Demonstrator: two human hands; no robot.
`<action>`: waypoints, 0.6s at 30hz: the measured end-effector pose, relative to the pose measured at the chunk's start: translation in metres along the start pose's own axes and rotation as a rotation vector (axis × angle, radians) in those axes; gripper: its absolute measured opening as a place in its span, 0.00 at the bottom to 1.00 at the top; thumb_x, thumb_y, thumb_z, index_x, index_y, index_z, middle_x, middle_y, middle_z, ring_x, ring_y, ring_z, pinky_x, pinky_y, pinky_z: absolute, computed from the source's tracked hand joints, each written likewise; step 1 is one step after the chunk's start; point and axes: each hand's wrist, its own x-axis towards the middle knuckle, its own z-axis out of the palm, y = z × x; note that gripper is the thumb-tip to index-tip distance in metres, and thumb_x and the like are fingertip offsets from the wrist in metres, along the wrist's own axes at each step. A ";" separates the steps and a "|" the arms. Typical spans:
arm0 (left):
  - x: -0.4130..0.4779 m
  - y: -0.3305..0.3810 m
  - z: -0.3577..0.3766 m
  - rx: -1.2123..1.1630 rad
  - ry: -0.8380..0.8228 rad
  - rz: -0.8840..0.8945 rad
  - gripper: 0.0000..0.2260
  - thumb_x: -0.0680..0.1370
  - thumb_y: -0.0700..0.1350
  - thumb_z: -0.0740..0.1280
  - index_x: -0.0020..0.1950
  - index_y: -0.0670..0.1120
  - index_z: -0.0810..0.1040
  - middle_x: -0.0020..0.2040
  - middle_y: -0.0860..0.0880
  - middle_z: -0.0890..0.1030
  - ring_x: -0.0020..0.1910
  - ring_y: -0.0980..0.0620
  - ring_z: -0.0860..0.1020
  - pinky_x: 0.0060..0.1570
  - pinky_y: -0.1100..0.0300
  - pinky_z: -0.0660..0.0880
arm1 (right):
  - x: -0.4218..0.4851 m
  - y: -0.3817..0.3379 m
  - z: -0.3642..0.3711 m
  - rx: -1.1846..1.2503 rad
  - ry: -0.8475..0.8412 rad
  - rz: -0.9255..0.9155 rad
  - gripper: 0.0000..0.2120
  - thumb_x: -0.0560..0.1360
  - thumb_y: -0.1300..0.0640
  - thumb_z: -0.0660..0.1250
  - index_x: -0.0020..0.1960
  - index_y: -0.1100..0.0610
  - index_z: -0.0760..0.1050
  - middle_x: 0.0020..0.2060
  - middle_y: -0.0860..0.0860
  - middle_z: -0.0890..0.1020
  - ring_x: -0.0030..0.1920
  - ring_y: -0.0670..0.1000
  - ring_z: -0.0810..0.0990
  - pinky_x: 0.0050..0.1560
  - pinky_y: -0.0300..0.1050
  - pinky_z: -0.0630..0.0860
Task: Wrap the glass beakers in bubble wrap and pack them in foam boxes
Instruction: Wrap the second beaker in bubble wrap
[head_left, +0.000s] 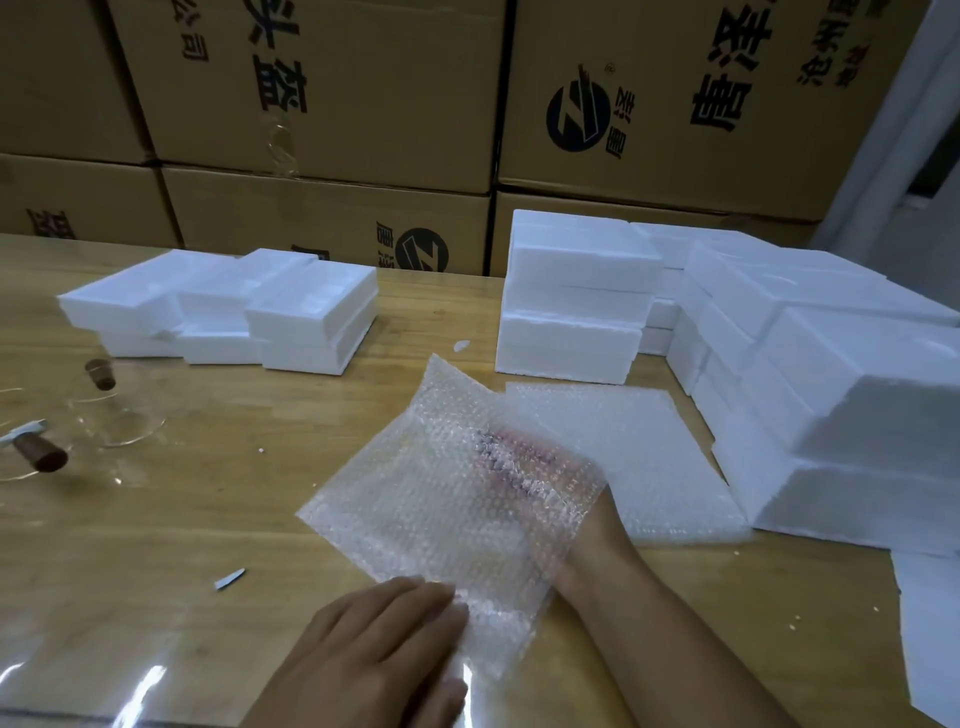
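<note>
Most of the right hand (592, 525) sat under the bubble wrap sheet (447, 499), so it was just a pinkish smear through the bubbles and I couldn't tell how its fingers lay. The left hand (384, 639) got cut at the wrist by the bottom edge. The glass beakers (119, 415) were so clear their outlines mostly vanished, and one ran off the left edge. The foam boxes (857, 374) on the right ran off-frame too. A little scrap (229, 578) on the surface (156, 519) was too small to tell.
</note>
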 end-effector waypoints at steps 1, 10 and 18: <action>-0.001 -0.001 0.000 -0.003 -0.002 0.020 0.25 0.83 0.59 0.52 0.49 0.52 0.88 0.51 0.56 0.86 0.50 0.55 0.84 0.50 0.62 0.72 | 0.000 -0.001 0.001 0.001 0.014 0.016 0.05 0.61 0.63 0.72 0.35 0.59 0.85 0.34 0.55 0.84 0.33 0.51 0.82 0.40 0.46 0.77; 0.002 0.001 -0.017 -0.138 0.029 0.108 0.19 0.84 0.56 0.54 0.51 0.58 0.85 0.53 0.60 0.82 0.54 0.66 0.75 0.56 0.71 0.70 | 0.001 -0.002 -0.008 -0.171 0.043 0.017 0.09 0.76 0.64 0.66 0.37 0.61 0.78 0.26 0.47 0.81 0.25 0.42 0.80 0.25 0.31 0.74; 0.021 -0.032 -0.030 0.032 -0.154 -0.060 0.11 0.75 0.50 0.60 0.45 0.57 0.83 0.45 0.60 0.81 0.43 0.56 0.81 0.42 0.60 0.74 | 0.003 -0.003 -0.010 -0.092 0.005 0.057 0.27 0.78 0.67 0.61 0.22 0.55 0.80 0.22 0.49 0.79 0.22 0.45 0.78 0.24 0.35 0.74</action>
